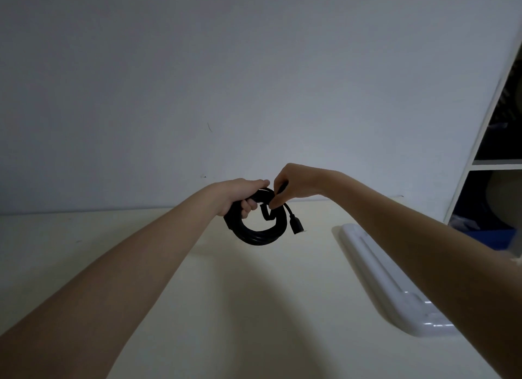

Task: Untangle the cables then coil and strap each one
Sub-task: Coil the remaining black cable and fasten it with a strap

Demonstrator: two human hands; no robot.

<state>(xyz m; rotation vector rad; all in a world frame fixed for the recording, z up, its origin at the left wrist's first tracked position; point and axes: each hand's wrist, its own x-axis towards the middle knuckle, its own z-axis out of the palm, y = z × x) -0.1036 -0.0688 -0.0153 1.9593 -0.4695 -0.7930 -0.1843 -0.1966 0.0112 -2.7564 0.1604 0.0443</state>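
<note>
A black round-coiled cable (258,223) is held up in the air above the pale cream desk (243,308), in front of the grey wall (226,68). The left hand (240,195) has its grip wrapped round the coil's upper left side. The right hand (293,185) pinches a thin black strap (267,210) at the coil's top. The cable's black plug (296,224) hangs free at the coil's right. Right of the coil, a long white plastic bar (395,282) lies on the desk, partly hidden by the right forearm. Further right stands a white shelf unit (485,164).
</note>
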